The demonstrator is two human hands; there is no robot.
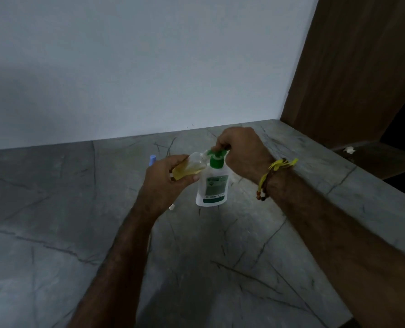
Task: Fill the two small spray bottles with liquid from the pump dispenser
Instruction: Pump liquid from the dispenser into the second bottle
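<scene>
A white pump dispenser (212, 185) with a green pump head stands on the grey marble counter (78, 209). My right hand (241, 150) rests on top of the green pump head, fingers closed over it. My left hand (166, 183) holds a small clear spray bottle (192, 167) tilted, its open mouth against the pump's nozzle; yellowish liquid fills part of it. Behind my left hand a blue cap (152, 159) pokes up, likely the second spray bottle, its body hidden.
A small white piece (171, 207) lies on the counter under my left wrist. A white wall rises behind the counter, and a brown wooden panel (350, 79) stands at the right. The counter's edge runs along the right side.
</scene>
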